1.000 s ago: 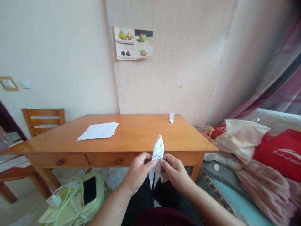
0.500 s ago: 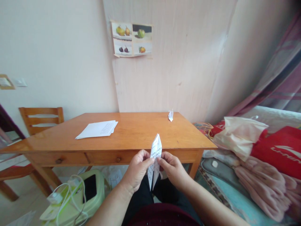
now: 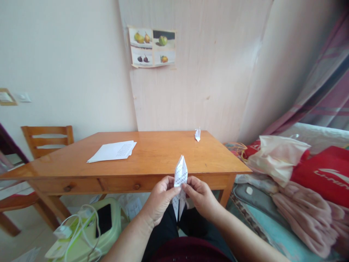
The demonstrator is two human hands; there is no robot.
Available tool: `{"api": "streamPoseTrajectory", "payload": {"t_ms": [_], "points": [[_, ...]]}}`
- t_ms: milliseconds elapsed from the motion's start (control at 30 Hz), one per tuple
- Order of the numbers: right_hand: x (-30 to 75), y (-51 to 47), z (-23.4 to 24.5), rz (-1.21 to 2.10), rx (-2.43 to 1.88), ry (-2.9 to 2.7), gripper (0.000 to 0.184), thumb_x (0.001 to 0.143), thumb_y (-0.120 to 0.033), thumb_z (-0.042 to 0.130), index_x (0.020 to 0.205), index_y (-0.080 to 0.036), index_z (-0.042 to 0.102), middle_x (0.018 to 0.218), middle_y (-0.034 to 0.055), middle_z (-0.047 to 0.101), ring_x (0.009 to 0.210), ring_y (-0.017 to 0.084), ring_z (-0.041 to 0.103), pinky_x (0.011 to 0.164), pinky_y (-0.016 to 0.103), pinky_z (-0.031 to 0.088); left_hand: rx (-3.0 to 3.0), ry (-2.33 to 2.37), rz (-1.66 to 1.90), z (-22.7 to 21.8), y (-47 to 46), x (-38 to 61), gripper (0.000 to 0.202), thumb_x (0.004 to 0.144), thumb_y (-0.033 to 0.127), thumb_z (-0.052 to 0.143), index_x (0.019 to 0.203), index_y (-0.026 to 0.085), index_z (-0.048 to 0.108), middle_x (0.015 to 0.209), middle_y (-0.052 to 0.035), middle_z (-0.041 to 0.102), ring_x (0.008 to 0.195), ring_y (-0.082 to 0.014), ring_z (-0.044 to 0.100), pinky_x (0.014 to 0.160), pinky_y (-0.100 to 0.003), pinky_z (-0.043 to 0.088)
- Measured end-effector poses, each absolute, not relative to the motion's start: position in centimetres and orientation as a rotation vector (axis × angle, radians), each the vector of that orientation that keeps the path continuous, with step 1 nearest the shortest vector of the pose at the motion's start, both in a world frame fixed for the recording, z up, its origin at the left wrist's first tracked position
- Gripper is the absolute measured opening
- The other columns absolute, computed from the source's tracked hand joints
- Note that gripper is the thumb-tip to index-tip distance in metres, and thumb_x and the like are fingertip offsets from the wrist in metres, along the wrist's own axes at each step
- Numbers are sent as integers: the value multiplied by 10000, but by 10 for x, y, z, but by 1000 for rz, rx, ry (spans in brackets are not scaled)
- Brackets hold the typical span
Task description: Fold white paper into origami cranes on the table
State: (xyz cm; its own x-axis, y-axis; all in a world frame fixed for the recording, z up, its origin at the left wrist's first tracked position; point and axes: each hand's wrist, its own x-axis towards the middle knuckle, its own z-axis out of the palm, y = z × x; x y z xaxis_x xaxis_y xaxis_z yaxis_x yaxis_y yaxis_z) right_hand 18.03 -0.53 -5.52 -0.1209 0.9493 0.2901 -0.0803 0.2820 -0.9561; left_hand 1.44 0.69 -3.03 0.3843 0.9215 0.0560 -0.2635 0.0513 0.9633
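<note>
A narrow folded paper [image 3: 180, 174] with printed text is held upright in front of the table's near edge. Its top comes to a point with a small split, and two long slim points with a gap between them hang below. My left hand [image 3: 160, 198] pinches its left side between thumb and fingers. On the other side my right hand [image 3: 200, 193] pinches the right edge, the two thumbs nearly meeting at the middle. A small folded paper figure [image 3: 197, 134] stands near the far right corner of the table.
The wooden table [image 3: 155, 149] carries a stack of printed sheets [image 3: 111, 151] on its left. Below left, a green stool [image 3: 116, 218] holds a phone [image 3: 104, 220] and white cables. A wooden chair [image 3: 49, 138] stands left; a red bag [image 3: 324, 174] and pink cloth [image 3: 305, 214] lie right.
Both hands keep their pinch on the folded paper. Its lower points have shifted slightly right and closer together. The view has tilted very slightly.
</note>
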Motion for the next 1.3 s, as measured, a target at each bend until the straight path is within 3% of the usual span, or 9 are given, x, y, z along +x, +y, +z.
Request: {"api": "streamPoseTrajectory", "payload": {"t_ms": [333,467,833,1000,1200,1300], "points": [[184,-3,-56,1000,-936,-1451,348,892,-514,646,984,-179,673,854,39,681,771,176,603,704,292,496,1310,778,1076,-29,9,12,231,810,327,748,925,162,634,896,-34,689,863,-191,622,823,-306,464],[186,-3,-55,962,-949,-1452,324,876,-499,672,945,-183,680,821,26,678,750,166,599,689,281,478,1327,757,1101,-26,8,14,215,834,310,730,961,161,641,933,-39,702,935,-207,634,876,-320,464],[184,-6,-52,1050,-969,-1407,285,883,-451,673,866,-168,641,689,-15,600,617,119,512,589,248,409,1135,678,1039,-31,9,15,319,790,291,792,1029,140,642,981,-83,723,908,-211,666,902,-354,480],[184,-6,-56,1042,-991,-1419,301,880,-458,671,841,-161,638,670,-17,589,598,114,503,576,248,399,1084,702,1030,-36,9,14,293,748,310,825,916,132,664,860,-70,726,813,-192,654,821,-325,494],[185,-7,-48,946,-930,-1361,329,850,-453,703,1029,-186,633,827,22,659,707,148,581,629,264,458,1150,749,1056,-41,12,12,297,744,333,834,878,137,654,890,-78,723,816,-192,645,788,-304,489],[186,-10,-38,831,-941,-1308,323,850,-437,707,1053,-200,625,810,13,641,683,142,571,587,251,448,1192,781,1045,-43,11,11,288,761,336,820,876,141,642,886,-77,714,798,-188,639,764,-301,485]]}}
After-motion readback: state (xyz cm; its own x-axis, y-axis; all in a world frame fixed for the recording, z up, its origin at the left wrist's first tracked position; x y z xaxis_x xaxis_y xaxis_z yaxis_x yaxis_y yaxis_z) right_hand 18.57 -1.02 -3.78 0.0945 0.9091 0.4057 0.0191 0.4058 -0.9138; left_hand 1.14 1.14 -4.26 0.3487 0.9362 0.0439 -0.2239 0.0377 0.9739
